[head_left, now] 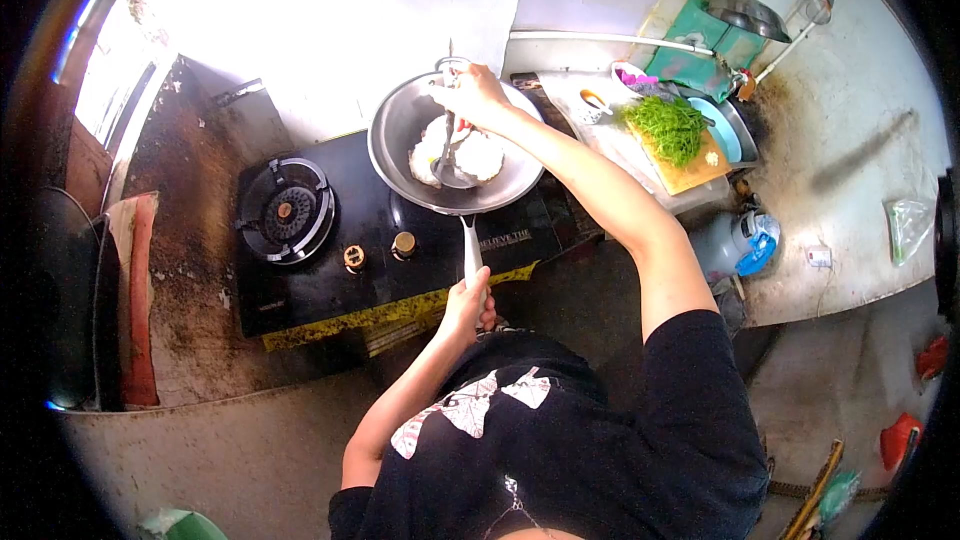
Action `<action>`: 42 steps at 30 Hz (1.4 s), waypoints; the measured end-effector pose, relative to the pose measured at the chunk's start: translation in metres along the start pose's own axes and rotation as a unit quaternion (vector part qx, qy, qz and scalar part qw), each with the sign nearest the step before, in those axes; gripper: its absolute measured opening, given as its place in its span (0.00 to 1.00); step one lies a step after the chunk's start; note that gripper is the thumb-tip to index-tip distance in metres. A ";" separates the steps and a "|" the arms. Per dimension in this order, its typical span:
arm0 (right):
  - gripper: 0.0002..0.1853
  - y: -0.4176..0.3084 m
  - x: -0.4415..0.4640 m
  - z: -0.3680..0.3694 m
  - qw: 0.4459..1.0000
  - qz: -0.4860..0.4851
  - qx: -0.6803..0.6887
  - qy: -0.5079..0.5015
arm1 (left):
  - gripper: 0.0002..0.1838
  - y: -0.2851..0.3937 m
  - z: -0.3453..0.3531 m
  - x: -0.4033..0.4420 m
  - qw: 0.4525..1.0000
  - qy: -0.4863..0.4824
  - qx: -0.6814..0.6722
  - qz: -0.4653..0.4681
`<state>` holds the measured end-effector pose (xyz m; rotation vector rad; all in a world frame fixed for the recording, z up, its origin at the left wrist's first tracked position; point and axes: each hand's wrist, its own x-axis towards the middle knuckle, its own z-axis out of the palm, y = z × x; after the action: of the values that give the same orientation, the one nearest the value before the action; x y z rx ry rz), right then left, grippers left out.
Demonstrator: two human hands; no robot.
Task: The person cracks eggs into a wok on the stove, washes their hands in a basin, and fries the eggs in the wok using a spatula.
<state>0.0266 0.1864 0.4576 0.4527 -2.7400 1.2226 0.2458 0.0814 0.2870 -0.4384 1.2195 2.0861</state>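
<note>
My left hand is wrapped around the pale handle of a wide metal frying pan, which rests over the right side of the stove. Above the pan, my right hand grips a long-handled metal ladle whose head is down in the food. White food with a touch of yellow, looking like fried eggs, lies in the pan around the ladle's head. My right hand and the ladle's handle hide part of the food.
The black stove has a bare burner at left. On the right counter, chopped greens lie on a cutting board, beside a small cup and a blue basin. A gas cylinder stands below.
</note>
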 end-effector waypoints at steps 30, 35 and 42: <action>0.07 0.050 -0.098 -0.073 0.923 0.097 0.359 0.103 | 0.19 0.009 0.006 -0.011 1.000 0.004 -0.012 -0.018; 0.16 0.028 -0.046 -0.061 0.971 0.046 0.233 0.009 | 0.19 0.007 0.005 -0.010 1.000 0.004 -0.024 -0.011; 0.19 0.022 0.006 -0.043 0.970 0.146 0.191 -0.035 | 0.19 0.004 0.003 -0.006 0.999 -0.001 -0.037 -0.006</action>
<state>0.0132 0.2306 0.4722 0.1230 -2.6954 1.8562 0.2477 0.0806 0.2951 -0.4756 1.1387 2.1253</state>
